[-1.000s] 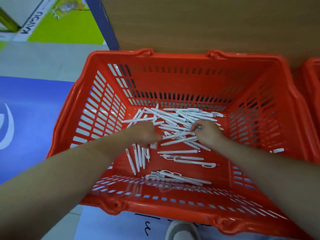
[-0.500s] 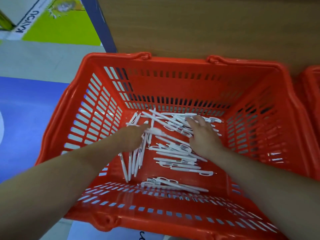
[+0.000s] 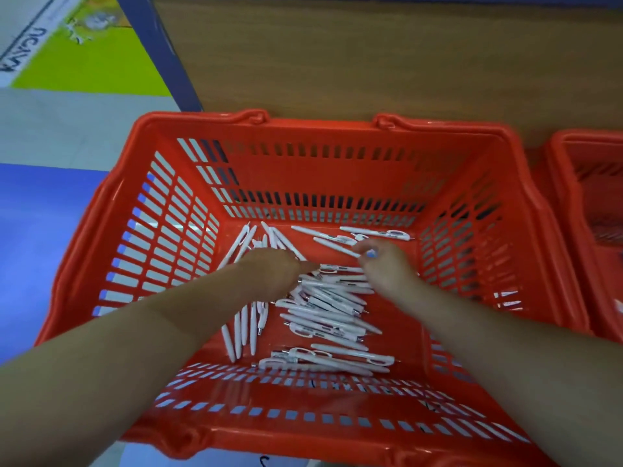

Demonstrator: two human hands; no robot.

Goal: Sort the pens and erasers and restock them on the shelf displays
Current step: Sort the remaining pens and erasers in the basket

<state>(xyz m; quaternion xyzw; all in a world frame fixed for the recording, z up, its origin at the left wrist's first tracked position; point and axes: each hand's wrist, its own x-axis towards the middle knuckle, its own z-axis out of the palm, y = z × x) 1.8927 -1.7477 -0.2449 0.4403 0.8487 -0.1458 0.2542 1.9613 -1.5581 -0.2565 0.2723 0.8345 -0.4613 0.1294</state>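
Head view: white pens (image 3: pixel 323 311) lie heaped on the floor of the orange basket (image 3: pixel 320 128), most at its middle, a few along its far wall. The left hand (image 3: pixel 269 273) and right hand (image 3: pixel 386 269) rest on the heap, close together, fingers bent downward; whether they pinch any pen cannot be told

Second basket (image 3: pixel 593 138) cropped at right, print on pens (image 3: pixel 323 308) illegible

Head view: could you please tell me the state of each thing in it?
Orange slotted plastic basket: upright, holds the pens.
White plastic pens: loose, heaped on basket floor.
Left hand: grips a bunch of pens.
Right hand: fingers curled among pens, grip unclear.
Second orange basket: beside it, cropped.
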